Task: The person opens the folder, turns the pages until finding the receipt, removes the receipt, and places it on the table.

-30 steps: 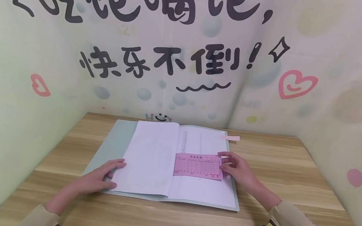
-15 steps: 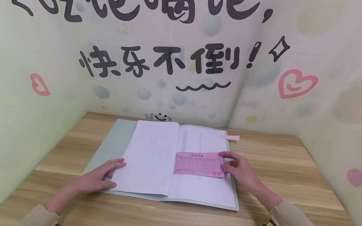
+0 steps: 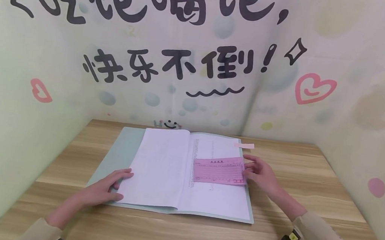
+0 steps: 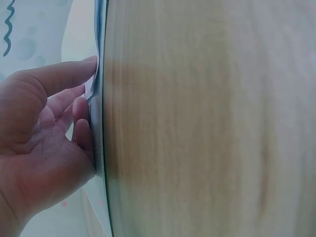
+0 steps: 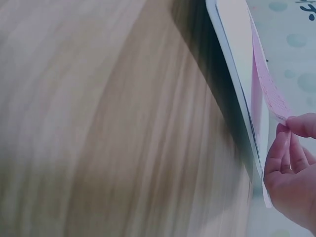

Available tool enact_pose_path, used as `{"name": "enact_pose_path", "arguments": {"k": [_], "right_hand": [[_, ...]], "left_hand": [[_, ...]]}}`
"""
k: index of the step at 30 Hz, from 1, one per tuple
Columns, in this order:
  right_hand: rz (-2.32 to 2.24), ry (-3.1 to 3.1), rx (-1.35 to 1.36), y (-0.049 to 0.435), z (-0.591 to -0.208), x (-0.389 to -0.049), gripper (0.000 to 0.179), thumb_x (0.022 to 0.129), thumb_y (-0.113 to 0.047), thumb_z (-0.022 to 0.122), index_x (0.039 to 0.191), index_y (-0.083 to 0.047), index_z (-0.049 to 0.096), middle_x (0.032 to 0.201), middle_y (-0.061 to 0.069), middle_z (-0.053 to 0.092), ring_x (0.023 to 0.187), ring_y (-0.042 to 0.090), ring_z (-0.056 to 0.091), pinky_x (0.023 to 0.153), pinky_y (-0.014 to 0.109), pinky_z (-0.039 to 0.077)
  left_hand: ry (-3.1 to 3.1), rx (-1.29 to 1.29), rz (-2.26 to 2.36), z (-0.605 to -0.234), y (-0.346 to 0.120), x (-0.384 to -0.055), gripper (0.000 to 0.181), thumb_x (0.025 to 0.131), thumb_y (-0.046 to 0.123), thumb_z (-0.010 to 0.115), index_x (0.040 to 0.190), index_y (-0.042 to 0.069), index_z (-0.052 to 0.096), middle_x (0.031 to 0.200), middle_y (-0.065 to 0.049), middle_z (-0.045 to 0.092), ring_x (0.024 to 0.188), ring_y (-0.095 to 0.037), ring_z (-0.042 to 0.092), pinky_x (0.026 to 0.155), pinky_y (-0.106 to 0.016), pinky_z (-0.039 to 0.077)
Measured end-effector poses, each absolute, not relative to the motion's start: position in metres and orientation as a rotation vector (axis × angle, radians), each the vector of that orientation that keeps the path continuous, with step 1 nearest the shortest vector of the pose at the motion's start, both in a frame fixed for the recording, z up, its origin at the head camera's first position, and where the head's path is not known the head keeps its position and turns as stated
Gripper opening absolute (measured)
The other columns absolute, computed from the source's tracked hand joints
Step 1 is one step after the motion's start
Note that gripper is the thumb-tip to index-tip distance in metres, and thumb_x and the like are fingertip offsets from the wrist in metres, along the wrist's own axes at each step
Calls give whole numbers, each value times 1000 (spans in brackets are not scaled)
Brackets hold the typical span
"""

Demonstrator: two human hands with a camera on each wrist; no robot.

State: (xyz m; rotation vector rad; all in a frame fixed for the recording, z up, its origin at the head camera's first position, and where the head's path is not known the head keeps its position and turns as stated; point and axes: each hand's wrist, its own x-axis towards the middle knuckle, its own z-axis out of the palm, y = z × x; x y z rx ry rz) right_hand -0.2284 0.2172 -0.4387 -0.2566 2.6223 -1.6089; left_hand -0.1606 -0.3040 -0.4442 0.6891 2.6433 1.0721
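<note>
A pink printed form slip (image 3: 219, 171) is held above the right-hand page of an open booklet (image 3: 221, 203) with a pale blue-green cover. My right hand (image 3: 263, 174) pinches the slip's right edge between thumb and fingers. The right wrist view shows the slip (image 5: 269, 91) bowing up from the page toward the fingertips (image 5: 294, 121). My left hand (image 3: 103, 188) rests at the lower left edge of the blank left page (image 3: 156, 166), thumb and fingertips on the paper. From the left wrist, that hand (image 4: 47, 113) touches the booklet's edge.
A small pale pink tab (image 3: 244, 145) sticks out from the booklet's upper right edge. The booklet lies on a wood-grain table (image 3: 156, 234). Behind it stands a backdrop (image 3: 139, 104) with black lettering, with panels at both sides.
My right hand has lifted the pink slip and drawn it to the right and slightly away, off the page fold. The left hand stays in place on the page.
</note>
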Motion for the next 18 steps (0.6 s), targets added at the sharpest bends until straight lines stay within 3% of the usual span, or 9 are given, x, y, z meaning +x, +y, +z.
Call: {"name": "enact_pose_path", "arguments": {"k": [7, 18], "right_hand": [[-1491, 2713, -254, 229, -433, -227, 46, 93, -11, 66, 135, 0, 53, 116, 22, 67, 105, 26, 65, 80, 17, 51], [-1427, 2826, -277, 258, -435, -230, 44, 92, -12, 68, 132, 1, 56, 114, 23, 68, 103, 28, 66, 78, 14, 50]], "left_hand": [[2642, 700, 1083, -445, -304, -161, 64, 87, 16, 71, 143, 1, 44, 153, -27, 32, 93, -4, 43, 80, -21, 40], [2620, 710, 1116, -446, -304, -162, 64, 87, 16, 71, 143, 0, 44, 153, -28, 31, 93, -6, 43, 80, -22, 40]]}}
